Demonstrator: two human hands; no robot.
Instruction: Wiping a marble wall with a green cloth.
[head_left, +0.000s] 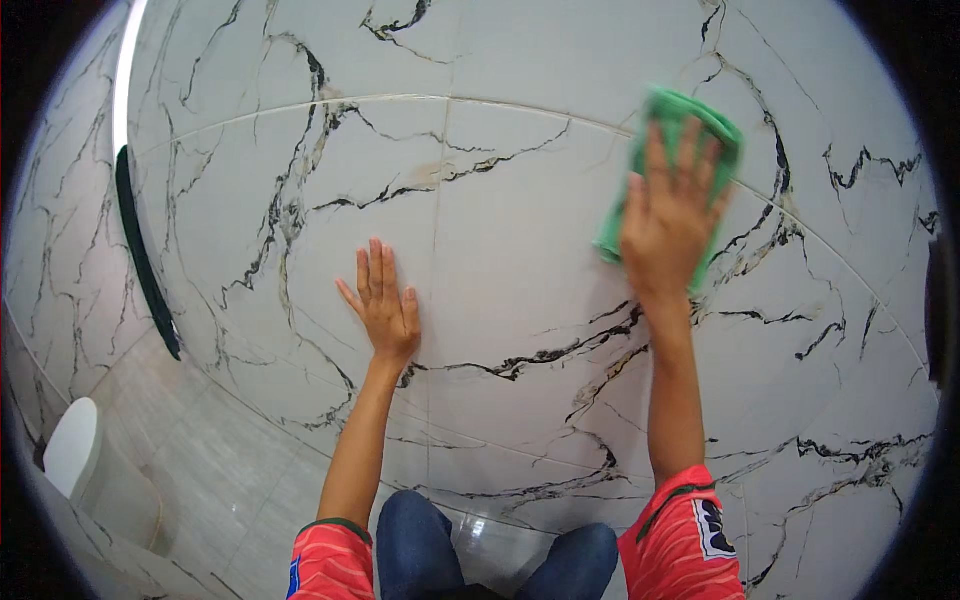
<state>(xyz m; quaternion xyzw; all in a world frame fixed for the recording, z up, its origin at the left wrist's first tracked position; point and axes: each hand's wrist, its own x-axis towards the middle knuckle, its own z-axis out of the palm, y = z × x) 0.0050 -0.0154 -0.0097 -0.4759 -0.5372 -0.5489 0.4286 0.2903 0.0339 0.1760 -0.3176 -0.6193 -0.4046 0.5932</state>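
Observation:
My right hand (667, 225) presses a folded green cloth (626, 195) flat against a marble-patterned tiled wall (517, 285). The cloth lies across a horizontal grout line, and its edges show around my fingers, slightly blurred. Lower and to the left, my left hand (388, 315) rests palm-down on the same wall. It holds nothing; the thumb and little finger are spread from the middle fingers. Black and tan veins run through the pale tiles around both hands.
At lower left a white toilet (90, 457) stands on the grey tiled floor (217, 457). A dark green strip (142, 255) below a bright white strip (129, 75) runs along the wall's left side. A dark object (941, 311) sits at the right rim. My knees (416, 544) are close to the wall.

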